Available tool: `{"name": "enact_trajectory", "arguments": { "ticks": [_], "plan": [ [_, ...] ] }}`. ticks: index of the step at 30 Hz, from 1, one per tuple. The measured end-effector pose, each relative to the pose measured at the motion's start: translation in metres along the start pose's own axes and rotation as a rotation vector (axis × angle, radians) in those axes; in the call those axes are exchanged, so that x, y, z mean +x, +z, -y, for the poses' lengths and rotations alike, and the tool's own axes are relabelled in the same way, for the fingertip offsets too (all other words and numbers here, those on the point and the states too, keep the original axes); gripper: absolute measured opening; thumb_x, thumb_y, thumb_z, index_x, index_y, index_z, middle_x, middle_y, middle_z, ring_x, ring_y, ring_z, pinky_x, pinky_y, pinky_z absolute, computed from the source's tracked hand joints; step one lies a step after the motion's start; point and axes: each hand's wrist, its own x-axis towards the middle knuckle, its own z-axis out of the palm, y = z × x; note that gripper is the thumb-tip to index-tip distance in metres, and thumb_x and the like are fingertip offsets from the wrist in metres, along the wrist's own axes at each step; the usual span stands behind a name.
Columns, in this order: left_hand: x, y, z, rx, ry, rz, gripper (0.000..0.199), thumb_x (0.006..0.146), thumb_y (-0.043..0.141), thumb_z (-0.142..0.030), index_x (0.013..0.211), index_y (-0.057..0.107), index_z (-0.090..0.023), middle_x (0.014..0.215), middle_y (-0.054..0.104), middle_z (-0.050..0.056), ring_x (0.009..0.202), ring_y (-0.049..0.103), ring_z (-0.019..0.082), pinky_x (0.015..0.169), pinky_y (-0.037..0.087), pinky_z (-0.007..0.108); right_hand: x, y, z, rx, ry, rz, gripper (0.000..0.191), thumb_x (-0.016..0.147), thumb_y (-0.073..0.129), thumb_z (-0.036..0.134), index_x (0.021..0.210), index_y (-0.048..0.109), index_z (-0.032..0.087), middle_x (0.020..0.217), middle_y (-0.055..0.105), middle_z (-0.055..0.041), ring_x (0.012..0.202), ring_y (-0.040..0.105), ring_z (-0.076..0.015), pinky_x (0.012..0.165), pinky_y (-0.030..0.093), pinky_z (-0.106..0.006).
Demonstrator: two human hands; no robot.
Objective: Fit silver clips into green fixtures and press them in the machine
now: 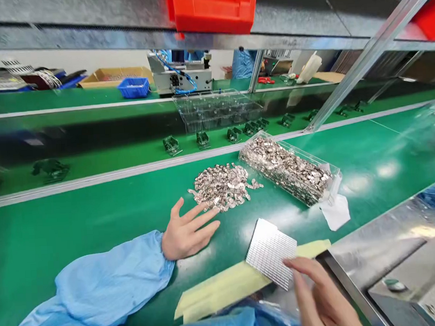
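A loose pile of small silvery metal pieces (221,186) lies on the green work surface. My left hand (190,232), in a blue sleeve, is spread flat with its fingertips at the pile's near edge. To the right, a silvery plate with fine rows of narrow lines (271,250) lies partly across a strip of yellow tape (220,290). My right hand (324,293) is over the plate's right edge. Its index finger and thumb are apart, with nothing visible between them; whether the fingertip touches the plate I cannot tell.
A clear box (291,171) full of similar pieces stands behind the plate, with white paper (335,211) at its end. Green parts (202,139) line the strip beyond the rail. Overhead are a metal shelf and red bin (215,14); grey equipment (409,279) sits at right.
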Motion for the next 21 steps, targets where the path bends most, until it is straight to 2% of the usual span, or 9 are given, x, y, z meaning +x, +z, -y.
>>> {"name": "enact_trajectory", "arguments": {
  "ticks": [1, 3, 7, 10, 13, 18, 21],
  "plan": [
    [0.0, -0.007, -0.014, -0.037, 0.007, -0.002, 0.028, 0.083, 0.065, -0.026, 0.111, 0.065, -0.03, 0.112, 0.075, 0.0, 0.124, 0.059, 0.022, 0.122, 0.005, 0.051, 0.004, 0.009, 0.004, 0.029, -0.045, 0.073, 0.017, 0.094, 0.054, 0.013, 0.107, 0.064, 0.02, 0.099, 0.066, -0.0086, 0.09, 0.064, -0.0212, 0.077, 0.054, -0.034],
    [0.003, -0.016, -0.032, -0.112, -0.016, -0.007, 0.024, 0.081, 0.066, -0.025, 0.105, 0.067, -0.026, 0.108, 0.076, 0.001, 0.124, 0.059, 0.023, 0.122, 0.009, 0.051, 0.014, 0.029, 0.01, 0.071, -0.095, 0.132, 0.019, 0.093, 0.054, 0.01, 0.107, 0.063, 0.02, 0.098, 0.067, -0.0079, 0.093, 0.063, -0.022, 0.079, 0.054, -0.036],
    [0.008, -0.018, -0.042, -0.182, -0.029, -0.01, 0.022, 0.08, 0.064, -0.022, 0.101, 0.068, -0.025, 0.106, 0.077, 0.001, 0.126, 0.058, 0.022, 0.122, 0.009, 0.05, 0.024, 0.055, 0.017, 0.023, -0.148, 0.162, 0.024, 0.093, 0.054, 0.01, 0.113, 0.063, 0.02, 0.115, 0.065, -0.0103, 0.11, 0.058, -0.0254, 0.094, 0.05, -0.045],
    [0.009, -0.015, -0.04, -0.168, -0.005, -0.001, 0.02, 0.081, 0.062, -0.025, 0.1, 0.068, -0.028, 0.107, 0.077, -0.001, 0.124, 0.059, 0.021, 0.123, 0.009, 0.048, 0.018, 0.063, 0.016, -0.063, -0.18, 0.184, 0.031, 0.095, 0.052, 0.011, 0.123, 0.06, 0.019, 0.134, 0.056, -0.0129, 0.126, 0.049, -0.0291, 0.102, 0.046, -0.051],
    [0.009, -0.013, -0.04, -0.16, 0.024, 0.021, 0.018, 0.082, 0.061, -0.028, 0.098, 0.068, -0.031, 0.107, 0.076, -0.004, 0.121, 0.061, 0.021, 0.124, 0.011, 0.046, 0.011, 0.067, 0.015, -0.136, -0.181, 0.205, 0.032, 0.097, 0.05, 0.015, 0.127, 0.059, 0.018, 0.144, 0.048, -0.0143, 0.134, 0.04, -0.0316, 0.105, 0.043, -0.055],
    [0.011, -0.011, -0.046, -0.308, -0.009, -0.014, 0.016, 0.081, 0.062, -0.023, 0.095, 0.069, -0.025, 0.105, 0.077, 0.0, 0.127, 0.057, 0.022, 0.121, 0.018, 0.046, 0.011, 0.072, 0.017, -0.171, -0.179, 0.218, 0.038, 0.1, 0.044, 0.02, 0.136, 0.052, 0.017, 0.152, 0.036, -0.0161, 0.14, 0.033, -0.0321, 0.107, 0.041, -0.056],
    [0.012, -0.011, -0.05, -0.383, -0.056, 0.025, 0.018, 0.081, 0.061, -0.02, 0.097, 0.069, -0.023, 0.102, 0.078, 0.001, 0.127, 0.057, 0.022, 0.119, 0.023, 0.044, 0.012, 0.074, 0.018, -0.194, -0.204, 0.24, 0.042, 0.102, 0.04, 0.028, 0.142, 0.047, 0.018, 0.156, 0.03, -0.0165, 0.143, 0.029, -0.0339, 0.107, 0.039, -0.058]
  ]
}}
